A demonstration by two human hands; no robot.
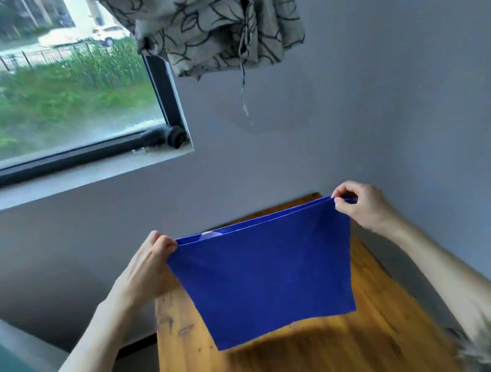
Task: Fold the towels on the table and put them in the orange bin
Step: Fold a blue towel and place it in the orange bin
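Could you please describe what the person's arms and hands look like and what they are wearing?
Both forearms are bare from elbow to wrist. The left hand and right hand wear no gloves, and no rings, watch or bracelets are visible. At the bottom corners of the view, shaggy, fur-like sleeves in mottled tan and grey are visible near the elbows, blurred at the frame's edge.

A blue towel point(267, 275) hangs in the air above a wooden counter point(296, 366). It is folded double, with two edges side by side along the top. The left hand point(150, 263) pinches the top left corner. The right hand point(358, 205) pinches the top right corner. The bottom edge of the towel hangs just over the counter. Behind is a gray wall, a window point(41, 88) on the left, and a leaf-print curtain point(213, 18) bunched up high.
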